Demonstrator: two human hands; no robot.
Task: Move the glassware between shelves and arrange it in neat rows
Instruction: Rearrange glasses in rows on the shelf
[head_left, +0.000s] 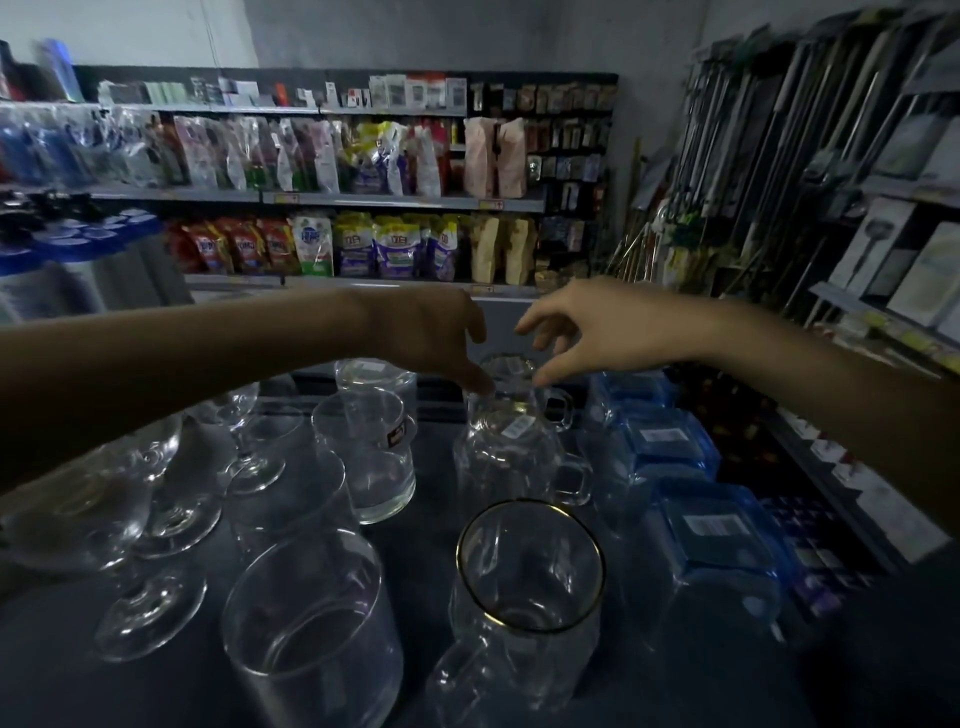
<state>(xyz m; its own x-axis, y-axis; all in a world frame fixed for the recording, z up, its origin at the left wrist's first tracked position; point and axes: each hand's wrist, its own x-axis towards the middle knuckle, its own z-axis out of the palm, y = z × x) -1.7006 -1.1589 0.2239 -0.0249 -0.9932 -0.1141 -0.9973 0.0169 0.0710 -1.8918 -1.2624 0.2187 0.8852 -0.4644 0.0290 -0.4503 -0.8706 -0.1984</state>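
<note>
Dark shelf (435, 525): left hand (431, 327) and right hand (587, 322) over far mug (511, 371).

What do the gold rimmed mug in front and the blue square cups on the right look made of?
Gold-rimmed mug: probably clear glossy glass, see-through with glints, metallic gold band on its lip. Blue square cups: translucent blue, glossy; glass or plastic, the look leaves it open.

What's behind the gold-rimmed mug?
A clear handled mug, then a third mug at the far edge. The left hand and right hand cover parts of the third mug's sides; whether either grips it is unclear.
</note>
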